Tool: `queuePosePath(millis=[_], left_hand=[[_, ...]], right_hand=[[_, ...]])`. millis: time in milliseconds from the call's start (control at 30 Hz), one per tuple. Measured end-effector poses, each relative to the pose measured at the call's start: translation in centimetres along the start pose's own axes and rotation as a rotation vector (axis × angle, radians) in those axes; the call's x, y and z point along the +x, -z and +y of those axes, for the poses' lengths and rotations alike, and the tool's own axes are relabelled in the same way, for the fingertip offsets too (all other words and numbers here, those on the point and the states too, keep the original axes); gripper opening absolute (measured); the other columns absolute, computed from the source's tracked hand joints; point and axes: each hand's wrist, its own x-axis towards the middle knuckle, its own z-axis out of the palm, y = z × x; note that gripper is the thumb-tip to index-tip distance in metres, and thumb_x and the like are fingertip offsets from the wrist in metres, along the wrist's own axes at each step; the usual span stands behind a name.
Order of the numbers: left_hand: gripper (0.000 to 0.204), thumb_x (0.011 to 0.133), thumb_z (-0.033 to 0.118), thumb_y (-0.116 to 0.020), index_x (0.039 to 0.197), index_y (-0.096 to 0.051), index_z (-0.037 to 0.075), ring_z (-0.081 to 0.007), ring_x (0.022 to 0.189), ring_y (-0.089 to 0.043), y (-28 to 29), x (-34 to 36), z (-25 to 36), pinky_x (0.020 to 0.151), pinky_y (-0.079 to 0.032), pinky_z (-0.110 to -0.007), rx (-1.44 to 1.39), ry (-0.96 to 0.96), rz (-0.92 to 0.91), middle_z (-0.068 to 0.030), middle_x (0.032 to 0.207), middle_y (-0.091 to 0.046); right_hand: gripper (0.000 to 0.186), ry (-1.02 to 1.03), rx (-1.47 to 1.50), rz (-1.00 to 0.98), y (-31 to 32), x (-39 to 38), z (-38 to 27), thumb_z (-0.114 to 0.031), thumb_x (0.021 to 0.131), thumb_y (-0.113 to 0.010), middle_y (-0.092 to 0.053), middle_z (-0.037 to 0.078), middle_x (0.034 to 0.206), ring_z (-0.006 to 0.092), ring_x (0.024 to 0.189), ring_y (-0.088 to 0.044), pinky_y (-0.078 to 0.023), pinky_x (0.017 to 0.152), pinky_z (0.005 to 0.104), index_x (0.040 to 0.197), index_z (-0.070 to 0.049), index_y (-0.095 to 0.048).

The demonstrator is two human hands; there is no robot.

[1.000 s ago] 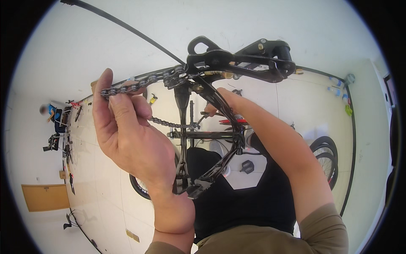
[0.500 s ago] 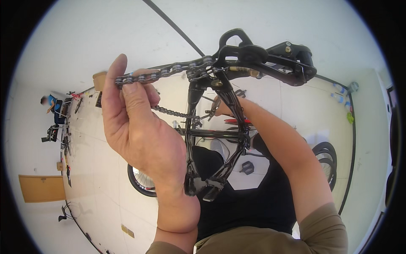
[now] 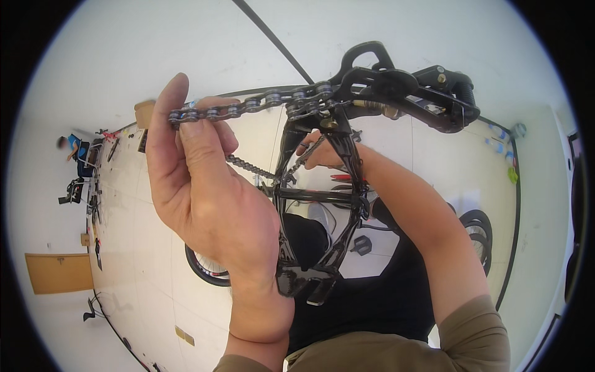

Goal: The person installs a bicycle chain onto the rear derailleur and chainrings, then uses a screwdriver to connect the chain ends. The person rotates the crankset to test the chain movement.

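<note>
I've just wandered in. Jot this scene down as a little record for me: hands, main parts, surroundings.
Left hand: pinching the upper run of the chain
Right hand: by the chain's lower run; grip hard to make out
Frame: glossy black, between the forearms
Derailleur: black, right of the chain's upper run
Wheels: at the right
Bottles: far right
Door: wooden, far left
Another person: far left, blue top

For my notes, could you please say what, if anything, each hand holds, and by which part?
The left hand pinches a bicycle chain by its upper run's left end; whether the right hand grips its lower run cannot be told.
</note>
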Motion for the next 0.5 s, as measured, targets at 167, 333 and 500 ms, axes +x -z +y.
queuePosePath(millis=[167,333,500], left_hand=[[0.03,0.1,0.004,-0.049,0.127,-0.055,-0.008,-0.0079,0.069,-0.046,-0.3,0.0,0.1,0.063,-0.039,-0.02,-0.009,0.029,-0.001,-0.0055,0.091,-0.062],[0.032,0.101,0.006,-0.049,0.129,-0.055,-0.008,-0.0072,0.065,-0.045,0.1,0.1,0.1,0.06,-0.036,-0.02,-0.002,0.049,-0.003,-0.0054,0.085,-0.061],[0.033,0.101,0.009,-0.049,0.129,-0.055,-0.008,-0.0063,0.062,-0.043,-0.9,-0.2,0.1,0.057,-0.034,-0.019,-0.003,0.106,0.004,-0.0071,0.079,-0.061]], right_hand=[[0.029,0.118,-0.205,0.127,0.6,-0.2,1.3,-0.011,0.07,-0.073,-0.063,0.006,0.07,0.0155,0.059,-0.053,-0.047,0.058,0.0351,0.095,0.003,-0.066],[0.025,0.005,0.104,0.495,1.8,-6.0,-1.2,-0.01,0.076,-0.074,-0.065,0.004,0.071,0.0121,0.061,-0.054,-0.047,0.058,0.0289,0.095,0.004,-0.068],[0.014,0.213,0.028,1.175,0.8,-14.6,-2.1,-0.005,0.086,-0.067,-0.066,0.003,0.081,0.0073,0.066,-0.054,-0.044,0.058,0.0239,0.099,-0.001,-0.07]])
